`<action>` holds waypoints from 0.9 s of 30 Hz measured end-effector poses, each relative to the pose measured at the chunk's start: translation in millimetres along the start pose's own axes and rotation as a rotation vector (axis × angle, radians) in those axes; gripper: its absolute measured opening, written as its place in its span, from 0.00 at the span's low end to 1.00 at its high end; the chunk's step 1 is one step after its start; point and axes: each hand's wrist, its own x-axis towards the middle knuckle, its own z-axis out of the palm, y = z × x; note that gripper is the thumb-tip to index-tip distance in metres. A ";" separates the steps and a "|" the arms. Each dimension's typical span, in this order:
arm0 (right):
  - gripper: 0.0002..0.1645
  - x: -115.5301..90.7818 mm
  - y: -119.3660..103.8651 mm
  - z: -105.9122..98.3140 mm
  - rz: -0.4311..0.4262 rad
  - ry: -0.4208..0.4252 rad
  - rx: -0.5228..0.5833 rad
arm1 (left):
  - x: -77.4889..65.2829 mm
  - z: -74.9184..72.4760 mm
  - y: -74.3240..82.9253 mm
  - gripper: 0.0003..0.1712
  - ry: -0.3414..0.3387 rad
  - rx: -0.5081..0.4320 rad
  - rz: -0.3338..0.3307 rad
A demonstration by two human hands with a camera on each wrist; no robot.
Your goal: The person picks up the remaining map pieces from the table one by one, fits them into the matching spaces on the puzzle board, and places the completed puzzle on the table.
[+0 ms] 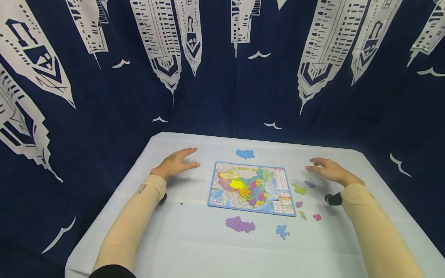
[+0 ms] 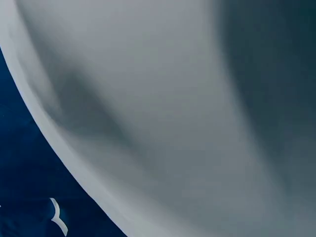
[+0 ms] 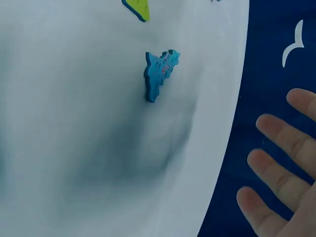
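Note:
A map puzzle board (image 1: 252, 189) with a blue edge lies in the middle of the white table, many coloured pieces set in it. My left hand (image 1: 177, 162) hovers to its left, fingers stretched out and holding nothing. To the right, my right hand (image 1: 330, 170) is also raised and bare, its fingers (image 3: 284, 177) spread in the right wrist view. Closest to it lies a small blue puzzle piece (image 1: 309, 184), seen as well in the right wrist view as a jagged blue piece (image 3: 159, 74). Beside that is a yellow-green piece (image 1: 299, 189).
Behind the board is a light blue piece (image 1: 245, 154). In front lie a large purple piece (image 1: 240, 224) and a blue piece (image 1: 283, 231). A small purple piece (image 1: 299, 204), a green piece (image 1: 303, 215) and a pink piece (image 1: 317, 217) sit right of it. Dark blue cloth (image 1: 236, 96) hangs behind.

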 end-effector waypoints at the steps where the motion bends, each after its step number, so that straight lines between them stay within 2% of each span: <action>1: 0.51 -0.9 0.3 1.2 -0.011 0.007 0.012 | -0.8 1.4 0.7 0.46 0.006 0.000 0.009; 8: 0.46 -6.1 2.3 6.8 -0.066 0.025 0.061 | -3.9 9.1 7.2 0.45 0.046 -0.003 0.064; 14: 0.44 -8.1 2.5 7.2 -0.074 0.034 0.085 | -4.0 12.6 16.3 0.45 0.060 -0.015 0.111; 18: 0.43 -9.1 -0.6 8.8 -0.064 0.025 0.115 | -4.9 14.0 20.3 0.45 0.056 0.021 0.112; 22: 0.42 -10.1 -2.4 13.8 -0.057 0.013 0.109 | -5.6 16.9 24.1 0.47 0.026 0.060 0.141; 27: 0.41 -9.4 -1.4 17.1 -0.060 0.007 0.111 | -4.8 21.3 29.5 0.48 -0.006 0.051 0.169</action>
